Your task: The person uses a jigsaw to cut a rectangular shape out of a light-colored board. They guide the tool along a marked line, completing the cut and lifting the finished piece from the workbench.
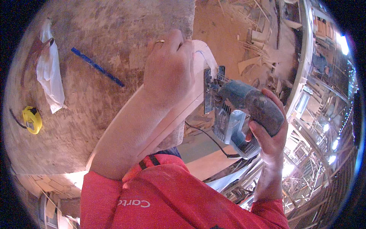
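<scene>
My right hand (272, 139) is wrapped round the handle of a blue and dark jigsaw (238, 93). The saw's flat metal base (208, 91) rests at the edge of a pale wooden board (199, 86), near its rounded far end, where a curved marked line shows. Loose dust hangs around the blade, which I cannot make out. With fingers curled, my left hand (169, 70) grips the board and presses it to the worktable (126, 23). My left forearm lies along the board and hides part of it.
On the table's left lie a blue strip (97, 66), a crumpled white plastic bag (51, 72) and a yellow tape measure (32, 120). A black cord (209, 138) trails from the saw. Wood offcuts (253, 63) litter the floor beyond the table's right edge.
</scene>
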`<state>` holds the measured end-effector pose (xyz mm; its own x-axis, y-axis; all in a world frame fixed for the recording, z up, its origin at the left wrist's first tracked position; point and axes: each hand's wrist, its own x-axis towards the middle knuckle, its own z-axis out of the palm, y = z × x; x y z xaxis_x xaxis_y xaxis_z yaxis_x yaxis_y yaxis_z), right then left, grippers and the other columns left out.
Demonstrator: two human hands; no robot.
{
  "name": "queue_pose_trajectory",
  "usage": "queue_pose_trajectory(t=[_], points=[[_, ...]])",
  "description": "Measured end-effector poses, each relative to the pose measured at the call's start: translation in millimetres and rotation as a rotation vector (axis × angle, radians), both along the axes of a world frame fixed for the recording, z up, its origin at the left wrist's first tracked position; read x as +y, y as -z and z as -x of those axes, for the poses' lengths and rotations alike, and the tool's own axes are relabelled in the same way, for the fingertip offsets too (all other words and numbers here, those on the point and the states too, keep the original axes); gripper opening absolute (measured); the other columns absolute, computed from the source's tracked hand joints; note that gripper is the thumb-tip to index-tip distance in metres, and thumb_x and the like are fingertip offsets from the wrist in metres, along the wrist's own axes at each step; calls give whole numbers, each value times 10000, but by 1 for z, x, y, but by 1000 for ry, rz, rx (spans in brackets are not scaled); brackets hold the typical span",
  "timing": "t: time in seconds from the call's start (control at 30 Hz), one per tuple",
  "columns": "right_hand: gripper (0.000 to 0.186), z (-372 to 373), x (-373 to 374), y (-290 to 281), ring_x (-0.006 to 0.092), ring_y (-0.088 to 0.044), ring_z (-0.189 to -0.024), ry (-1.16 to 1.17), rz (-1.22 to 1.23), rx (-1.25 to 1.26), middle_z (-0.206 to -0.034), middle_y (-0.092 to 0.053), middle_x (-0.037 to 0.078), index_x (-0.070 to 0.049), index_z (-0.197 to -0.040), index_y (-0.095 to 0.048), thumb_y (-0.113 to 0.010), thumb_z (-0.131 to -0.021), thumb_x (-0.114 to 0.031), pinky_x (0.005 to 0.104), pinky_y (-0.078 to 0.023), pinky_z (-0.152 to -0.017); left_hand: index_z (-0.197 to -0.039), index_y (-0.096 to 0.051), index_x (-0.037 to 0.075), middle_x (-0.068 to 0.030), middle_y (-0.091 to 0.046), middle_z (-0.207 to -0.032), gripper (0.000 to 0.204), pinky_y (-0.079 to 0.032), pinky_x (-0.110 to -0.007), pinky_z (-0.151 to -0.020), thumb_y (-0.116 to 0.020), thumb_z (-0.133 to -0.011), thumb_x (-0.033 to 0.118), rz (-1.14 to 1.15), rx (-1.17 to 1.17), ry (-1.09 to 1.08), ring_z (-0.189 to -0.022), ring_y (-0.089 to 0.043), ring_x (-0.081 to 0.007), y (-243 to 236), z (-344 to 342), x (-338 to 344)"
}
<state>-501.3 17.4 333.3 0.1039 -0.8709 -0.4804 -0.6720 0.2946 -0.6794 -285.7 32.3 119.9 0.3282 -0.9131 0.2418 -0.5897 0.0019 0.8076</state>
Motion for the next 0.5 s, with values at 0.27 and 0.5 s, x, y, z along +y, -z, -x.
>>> queue_pose_trajectory(t=[0.27, 0.5], points=[[848, 5, -8, 3, 140, -736, -863, -75, -21, -34, -1320, -735, 139, -19, -1629, -473, -850, -875, -114, 272, -619, -619, -900, -715, 37, -161, -640, -1005, 100, -552, -526, -853, -774, -884, 116, -4, 5, -8, -893, -701, -391, 1, 0, -1], [836, 16, -12, 1, 122, -733, -909, -107, -25, -45, -1326, -738, 101, -48, -1634, -486, -848, -883, -99, 260, -620, -616, -921, -734, 46, -159, -642, -993, 96, -550, -535, -865, -779, -872, 115, 2, -2, 8, -868, -710, -393, 3, 4, -3]])
